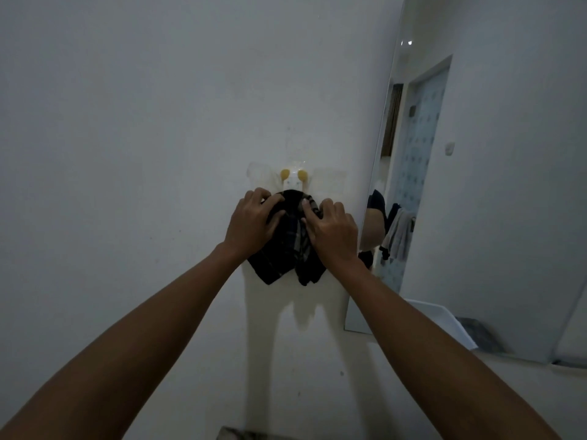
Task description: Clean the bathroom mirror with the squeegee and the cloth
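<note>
A dark checked cloth (290,249) hangs against the white wall just below a small white wall hook with two yellow knobs (293,178). My left hand (254,222) grips the cloth's upper left part, fingers curled into the fabric. My right hand (332,231) holds its upper right part, pressed against the wall. The mirror (476,201) is mounted on the wall to the right, its left edge a hand's width from my right hand. No squeegee is in view.
The mirror reflects a door, a light switch, hanging towels and part of a person. A white basin rim (444,322) shows at the mirror's lower edge. The wall (127,154) to the left is bare. A patterned object (241,435) peeks in at the bottom edge.
</note>
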